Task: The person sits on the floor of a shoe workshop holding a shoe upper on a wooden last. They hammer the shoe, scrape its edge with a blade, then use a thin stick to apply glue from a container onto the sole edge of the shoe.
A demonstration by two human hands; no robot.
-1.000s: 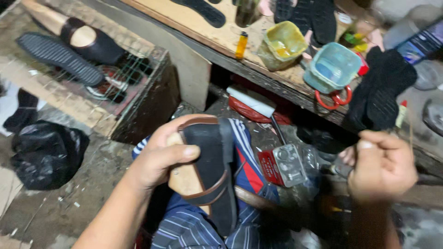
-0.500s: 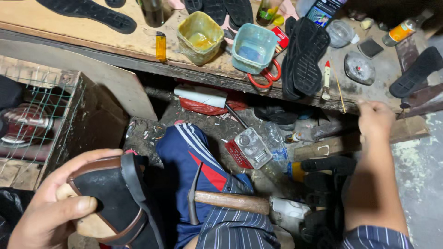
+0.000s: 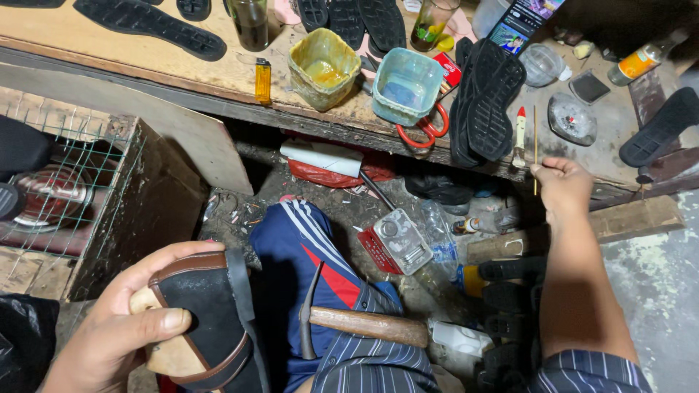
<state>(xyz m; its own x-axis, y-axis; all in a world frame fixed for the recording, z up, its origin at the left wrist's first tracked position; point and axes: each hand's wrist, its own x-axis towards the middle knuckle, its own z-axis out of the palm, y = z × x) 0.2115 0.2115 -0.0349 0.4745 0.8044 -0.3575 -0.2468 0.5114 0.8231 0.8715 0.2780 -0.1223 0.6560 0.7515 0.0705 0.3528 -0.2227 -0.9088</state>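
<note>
my left hand [image 3: 120,327] sits at seven o'clock in the view, fingers wrapped shut around a sandal upper on its wooden last [image 3: 200,324], thumb pressed across the black strap. the last feels like the stiff, weighty part, i judge; the leather over it is soft and could slide, so the firm hold belongs on the wood at the heel end, not on the strap. a hammer [image 3: 349,324] with a wooden handle lies across my lap at six o'clock, on the blue trousers [image 3: 306,255]. up at twelve o'clock the workbench [image 3: 218,76] carries a yellow glue tub [image 3: 324,67], a teal tub [image 3: 406,85] and a stack of black soles [image 3: 486,98]. my right hand [image 3: 561,188], at two o'clock by the bench edge, is pinched closed on a thin stick [image 3: 535,138], light and easily snapped, best held low near its end.
</note>
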